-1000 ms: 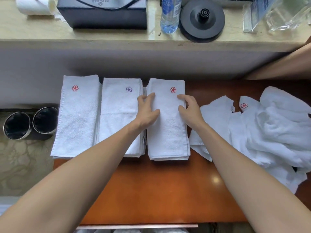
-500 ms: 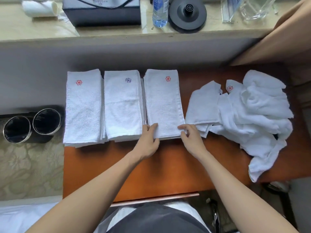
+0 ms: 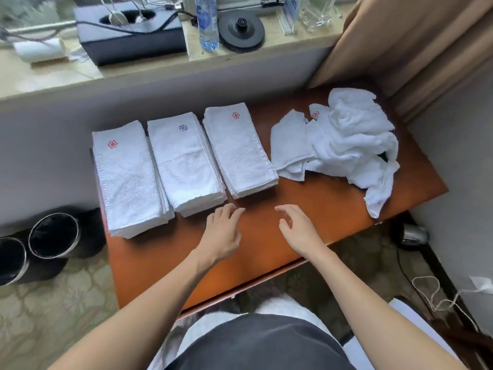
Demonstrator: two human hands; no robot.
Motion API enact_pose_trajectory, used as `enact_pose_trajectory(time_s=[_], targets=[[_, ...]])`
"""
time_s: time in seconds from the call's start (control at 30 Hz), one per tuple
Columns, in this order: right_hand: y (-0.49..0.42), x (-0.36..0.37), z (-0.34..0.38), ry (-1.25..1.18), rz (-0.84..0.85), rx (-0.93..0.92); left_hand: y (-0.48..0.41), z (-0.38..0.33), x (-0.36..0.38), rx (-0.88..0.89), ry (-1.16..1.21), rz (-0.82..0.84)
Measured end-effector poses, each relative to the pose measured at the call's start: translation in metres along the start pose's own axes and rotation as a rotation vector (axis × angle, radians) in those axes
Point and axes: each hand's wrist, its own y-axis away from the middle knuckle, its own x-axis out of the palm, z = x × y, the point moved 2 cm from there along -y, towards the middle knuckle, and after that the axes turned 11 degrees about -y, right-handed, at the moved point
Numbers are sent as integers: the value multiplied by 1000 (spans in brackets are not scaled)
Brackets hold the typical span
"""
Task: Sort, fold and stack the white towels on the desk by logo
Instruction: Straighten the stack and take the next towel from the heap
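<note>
Three stacks of folded white towels lie side by side on the orange-brown desk (image 3: 306, 209). The left stack (image 3: 128, 180) bears a red flower logo, the middle stack (image 3: 186, 161) a purple one, the right stack (image 3: 237, 150) a red one. A loose heap of unfolded white towels (image 3: 349, 145) lies at the desk's right, one red logo showing. My left hand (image 3: 222, 231) and my right hand (image 3: 297, 228) hover over bare desk just in front of the right stack, fingers apart, holding nothing.
A ledge behind the desk carries a dark box (image 3: 130, 33), a water bottle (image 3: 207, 22), a black kettle base (image 3: 241, 29) and a rolled towel (image 3: 40, 50). Two dark bins (image 3: 53, 235) stand on the floor at the left. A curtain (image 3: 405, 44) hangs at the right.
Both hands slid down the right red-logo stack to its near edge, then came off it toward me. The camera has pulled back and tilted.
</note>
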Motion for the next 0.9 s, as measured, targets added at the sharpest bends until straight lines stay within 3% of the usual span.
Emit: enact_pose_trajectory(time_s=[0.23, 0.47, 0.9], targets=[[71, -5, -7, 8, -137, 7, 19, -44, -1, 214, -116, -49], [113, -68, -41, 3, -247, 40, 10, -118, -7, 344, -174, -77], [100, -237, -152, -90, -229, 20, -81, -296, 3, 327, -261, -1]])
